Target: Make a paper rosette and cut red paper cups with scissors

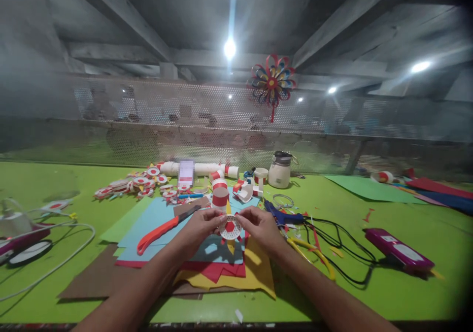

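Note:
Both hands hold a small round white paper rosette with a red centre (pixel 229 226) above a stack of coloured paper sheets (pixel 221 265). My left hand (pixel 201 226) pinches its left edge and my right hand (pixel 260 226) pinches its right edge. Just behind the rosette stands a red-and-white paper cylinder (pixel 220 197). An orange-handled cutter (pixel 162 229) lies on the blue sheet to the left of my left hand. A blue glue gun (pixel 284 216) lies close to the right of my right hand.
On the green table (pixel 406 223), several finished red-and-white rosettes (pixel 142 183) lie at the back left, with a white pot (pixel 280 170) behind. Yellow-handled scissors (pixel 310 253), black cables and a purple device (pixel 398 249) lie to the right. A colourful paper flower (pixel 272 82) hangs on the mesh fence.

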The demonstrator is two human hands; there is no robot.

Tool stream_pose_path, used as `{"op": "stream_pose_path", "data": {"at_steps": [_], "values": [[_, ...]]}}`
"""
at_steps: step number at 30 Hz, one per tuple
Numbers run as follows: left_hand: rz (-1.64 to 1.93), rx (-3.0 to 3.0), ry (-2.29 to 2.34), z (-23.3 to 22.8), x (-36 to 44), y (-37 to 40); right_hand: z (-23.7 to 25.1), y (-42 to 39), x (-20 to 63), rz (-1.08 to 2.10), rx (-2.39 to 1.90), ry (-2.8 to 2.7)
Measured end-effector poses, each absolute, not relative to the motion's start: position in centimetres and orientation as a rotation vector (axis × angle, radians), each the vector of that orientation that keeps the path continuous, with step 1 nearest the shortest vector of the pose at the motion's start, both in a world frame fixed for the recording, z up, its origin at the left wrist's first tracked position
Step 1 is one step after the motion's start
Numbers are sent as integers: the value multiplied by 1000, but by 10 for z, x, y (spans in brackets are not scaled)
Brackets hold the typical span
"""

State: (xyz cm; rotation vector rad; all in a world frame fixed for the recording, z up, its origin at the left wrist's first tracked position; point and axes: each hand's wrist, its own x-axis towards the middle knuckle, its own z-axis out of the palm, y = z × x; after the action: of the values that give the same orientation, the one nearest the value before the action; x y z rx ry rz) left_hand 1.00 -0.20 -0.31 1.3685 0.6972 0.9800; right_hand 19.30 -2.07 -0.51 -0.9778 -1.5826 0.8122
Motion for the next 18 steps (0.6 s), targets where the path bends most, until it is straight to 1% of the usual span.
{"op": "stream_pose_path", "data": {"at_steps": [7, 18], "values": [[953, 1368, 710, -5, 13, -3, -4, -25, 188, 860, -965, -1514], [912, 1359, 660, -1, 11, -8, 2, -31, 189, 799, -991, -1427]]}}
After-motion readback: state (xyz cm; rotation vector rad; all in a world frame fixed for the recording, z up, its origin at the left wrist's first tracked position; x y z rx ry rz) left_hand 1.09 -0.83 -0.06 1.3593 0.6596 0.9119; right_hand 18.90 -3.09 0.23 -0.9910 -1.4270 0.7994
